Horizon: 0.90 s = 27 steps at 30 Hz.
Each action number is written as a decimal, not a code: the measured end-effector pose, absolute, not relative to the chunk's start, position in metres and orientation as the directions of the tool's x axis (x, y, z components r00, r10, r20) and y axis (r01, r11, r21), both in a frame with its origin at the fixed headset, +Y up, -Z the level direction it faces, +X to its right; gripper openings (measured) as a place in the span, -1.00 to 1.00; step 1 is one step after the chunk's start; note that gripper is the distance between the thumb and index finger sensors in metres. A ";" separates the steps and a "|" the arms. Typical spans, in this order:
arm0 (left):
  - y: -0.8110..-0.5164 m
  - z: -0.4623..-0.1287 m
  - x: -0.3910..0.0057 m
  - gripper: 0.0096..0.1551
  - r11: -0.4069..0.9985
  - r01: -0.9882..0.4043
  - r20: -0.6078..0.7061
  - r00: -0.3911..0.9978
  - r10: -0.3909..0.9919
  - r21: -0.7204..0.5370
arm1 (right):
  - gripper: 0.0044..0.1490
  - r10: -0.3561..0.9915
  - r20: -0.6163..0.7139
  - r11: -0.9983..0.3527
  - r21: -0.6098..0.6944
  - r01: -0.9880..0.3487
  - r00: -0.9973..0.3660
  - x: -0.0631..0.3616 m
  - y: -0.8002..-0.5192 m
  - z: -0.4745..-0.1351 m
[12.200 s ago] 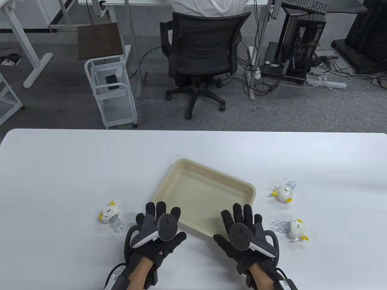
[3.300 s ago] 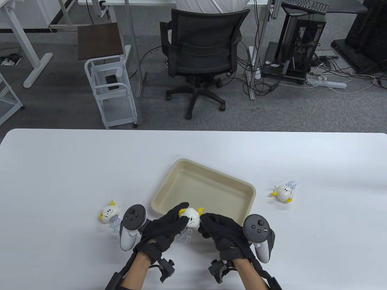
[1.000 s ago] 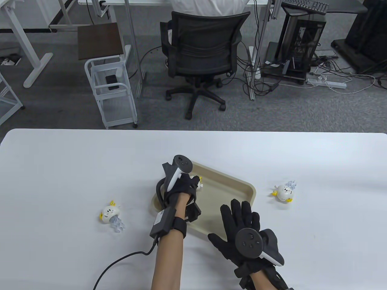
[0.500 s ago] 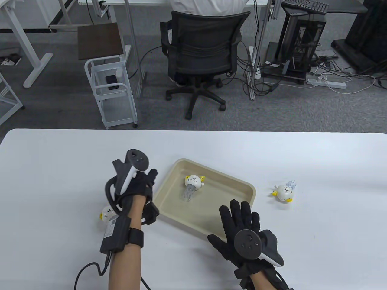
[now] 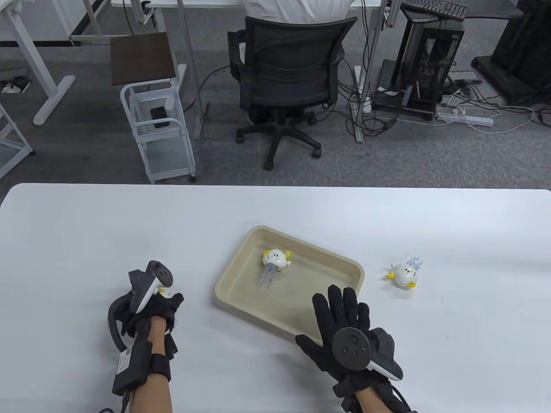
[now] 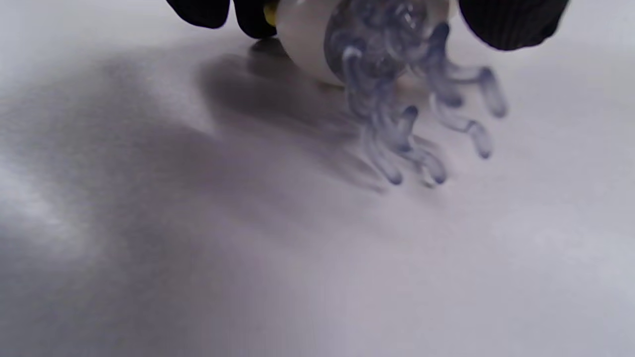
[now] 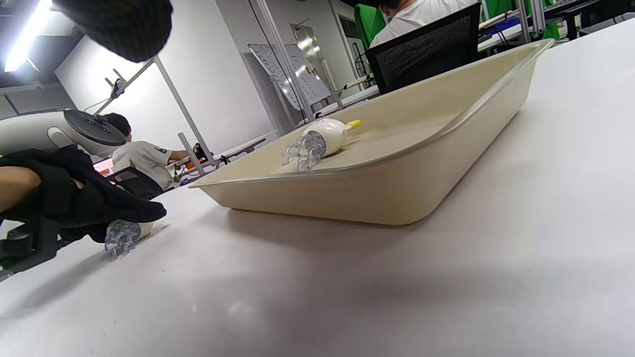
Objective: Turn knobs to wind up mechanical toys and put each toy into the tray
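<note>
A beige tray (image 5: 310, 248) sits mid-table with one white wind-up toy (image 5: 275, 258) lying in it, clear tentacles toward me; the right wrist view shows that toy (image 7: 322, 136) behind the tray wall (image 7: 397, 198). My left hand (image 5: 159, 307) is curled over a second toy left of the tray. In the left wrist view its white body (image 6: 307, 44) and tentacles sit between my fingers (image 6: 511, 20), on the table. My right hand (image 5: 342, 314) lies flat with fingers spread at the tray's near right edge, holding nothing. A third toy (image 5: 403, 274) lies right of the tray.
Beyond the table's far edge stand an office chair (image 5: 292, 64) with a seated person and a white cart (image 5: 159, 129). A cable trails from my left wrist pack (image 5: 129, 365) toward the near edge.
My left hand left the toy in the tray, drew back to the left and came down around the toy left of the tray. My right hand has stayed put.
</note>
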<state>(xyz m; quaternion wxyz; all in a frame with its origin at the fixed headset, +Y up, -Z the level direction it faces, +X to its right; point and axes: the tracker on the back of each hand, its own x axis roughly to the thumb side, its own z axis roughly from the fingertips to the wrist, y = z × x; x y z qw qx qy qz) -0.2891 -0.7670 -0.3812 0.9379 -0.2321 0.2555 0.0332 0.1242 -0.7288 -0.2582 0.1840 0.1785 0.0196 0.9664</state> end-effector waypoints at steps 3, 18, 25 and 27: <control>-0.766 -0.384 -0.280 0.07 0.927 -0.126 -0.500 0.863 -0.074 -0.354 | 0.17 0.360 0.337 -0.932 0.092 -0.350 -0.870 0.125 -0.728 -0.258; -0.665 -0.341 -0.158 0.00 0.924 -0.370 0.105 0.919 0.379 -0.100 | 0.16 0.523 0.300 -0.852 0.152 -0.502 -0.798 0.128 -0.731 -0.260; -0.698 -0.300 -0.071 0.03 0.953 -0.300 0.527 0.804 0.274 -0.038 | 0.08 0.809 0.182 -0.588 0.202 -0.783 -0.559 0.141 -0.734 -0.262; -0.701 -0.288 -0.061 0.06 0.960 -0.280 0.583 0.777 0.236 -0.015 | 0.07 0.862 0.118 -0.506 0.252 -0.825 -0.493 0.144 -0.741 -0.266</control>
